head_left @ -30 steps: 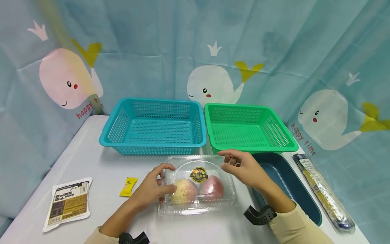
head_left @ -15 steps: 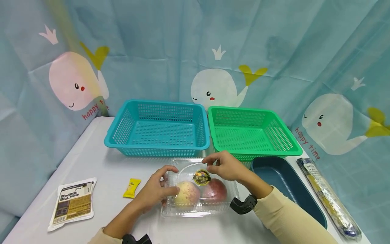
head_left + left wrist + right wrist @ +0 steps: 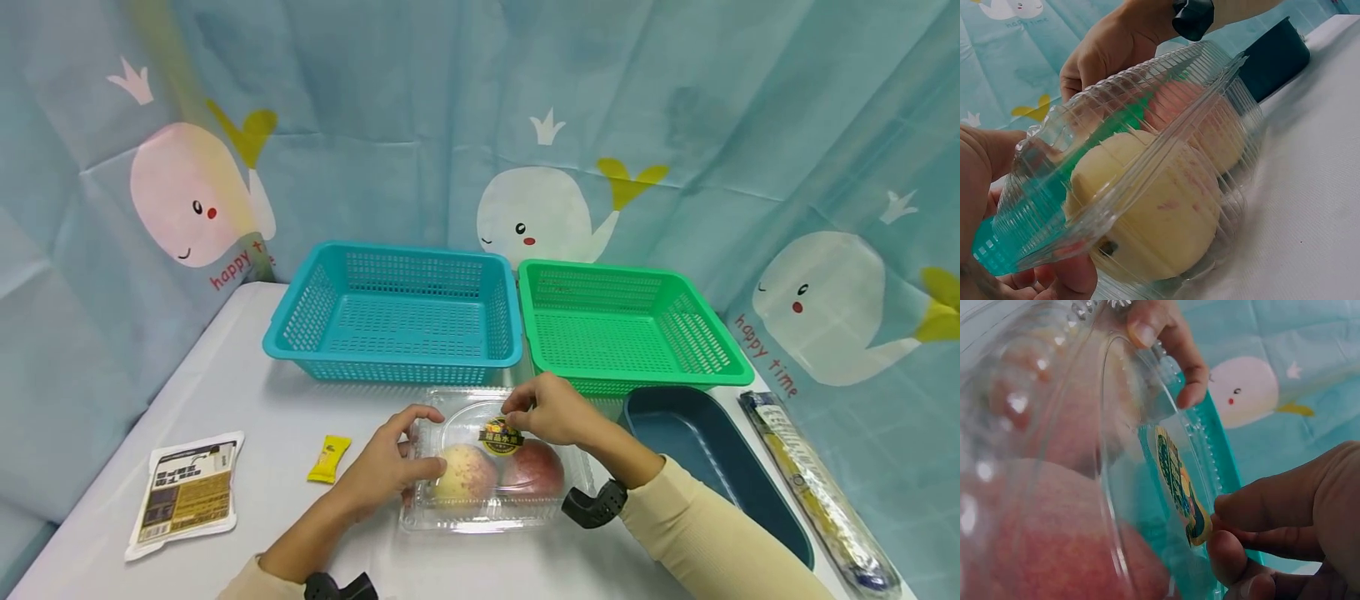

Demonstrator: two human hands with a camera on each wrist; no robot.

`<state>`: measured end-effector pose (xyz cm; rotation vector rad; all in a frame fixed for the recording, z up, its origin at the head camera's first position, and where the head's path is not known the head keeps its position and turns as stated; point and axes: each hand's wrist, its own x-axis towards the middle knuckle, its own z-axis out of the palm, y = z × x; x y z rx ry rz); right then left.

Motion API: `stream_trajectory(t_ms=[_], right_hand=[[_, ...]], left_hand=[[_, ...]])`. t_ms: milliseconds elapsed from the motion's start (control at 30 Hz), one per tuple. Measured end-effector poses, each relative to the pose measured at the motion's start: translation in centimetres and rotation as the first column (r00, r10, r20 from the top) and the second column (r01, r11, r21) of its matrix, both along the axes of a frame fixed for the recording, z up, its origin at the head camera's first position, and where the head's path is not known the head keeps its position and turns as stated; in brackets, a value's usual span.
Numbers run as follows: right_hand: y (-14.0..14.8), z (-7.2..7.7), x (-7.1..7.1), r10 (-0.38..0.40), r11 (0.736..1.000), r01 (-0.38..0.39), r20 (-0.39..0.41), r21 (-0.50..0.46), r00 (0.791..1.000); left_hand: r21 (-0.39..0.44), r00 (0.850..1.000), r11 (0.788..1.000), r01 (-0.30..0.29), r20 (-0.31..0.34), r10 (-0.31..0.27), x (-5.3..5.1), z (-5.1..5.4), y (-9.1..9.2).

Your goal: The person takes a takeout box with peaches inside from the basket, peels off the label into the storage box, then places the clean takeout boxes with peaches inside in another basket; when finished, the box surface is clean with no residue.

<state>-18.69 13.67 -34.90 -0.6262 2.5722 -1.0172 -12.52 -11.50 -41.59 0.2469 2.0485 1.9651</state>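
Observation:
A clear plastic clamshell box [image 3: 525,518] lies on the white table with two peaches inside. The left one is a pale yellow peach [image 3: 465,473], the right a red peach [image 3: 537,467]. My left hand [image 3: 386,463] grips the box's left side, thumb over the lid. On the lid sits a round black-and-gold sticker [image 3: 500,436]. My right hand [image 3: 557,412] is over the lid, its thumb and forefinger pinching at the sticker's upper edge; in the right wrist view those fingertips meet at the end of the sticker [image 3: 1175,478].
A blue basket [image 3: 405,367] and a green basket [image 3: 645,379] stand behind the box. At the right are a dark blue tray [image 3: 705,450] and a long clear-wrapped pack [image 3: 821,500]. A small yellow packet [image 3: 328,459] and a white-and-brown pouch [image 3: 186,492] lie left.
My right hand has moved left from the box's upper right corner onto the sticker, its fingertips closing at the sticker's edge. The left hand keeps its hold on the box.

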Motion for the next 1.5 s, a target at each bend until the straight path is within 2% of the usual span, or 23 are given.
stream_trajectory(t_ms=[133,400,567,900,1033,1200,1333,1500], right_hand=[[-0.2,-0.1,0.2,-0.004,1.0,0.004,-0.028,0.021,1.0],[-0.6,-0.3,0.7,0.005,0.998,0.004,-0.135,0.067,0.991],[-0.6,-0.3,0.9,-0.021,0.997,0.032,-0.141,0.07,0.99],[0.0,-0.7,1.5,0.012,0.999,-0.019,-0.149,-0.042,0.989],[0.1,-1.2,1.6,0.004,0.996,-0.02,-0.185,-0.084,0.983],[0.4,-1.9,1.8,-0.012,0.99,-0.027,-0.271,-0.14,0.963],[1.0,-2.3,1.6,-0.055,0.969,-0.026,-0.315,-0.246,0.947],[2.5,-1.7,0.8,-0.142,0.906,0.015,-0.271,-0.422,0.952]], left_hand=[[-0.006,1.0,1.0,-0.001,-0.004,0.001,0.0,0.0,0.0],[0.003,1.0,1.0,0.001,0.003,-0.001,0.0,0.0,0.1],[-0.002,1.0,1.0,-0.003,0.001,0.003,0.1,0.1,0.1],[-0.009,1.0,1.0,-0.006,0.008,0.006,0.2,-0.2,0.0],[-0.015,1.0,1.0,-0.007,0.004,0.007,0.0,-0.3,0.0],[-0.001,1.0,1.0,-0.002,-0.002,0.002,-0.2,-0.3,0.0],[0.002,1.0,1.0,-0.001,-0.004,0.001,-0.3,-0.3,0.1],[-0.003,1.0,1.0,-0.013,0.003,0.013,-0.1,-0.4,0.0]])
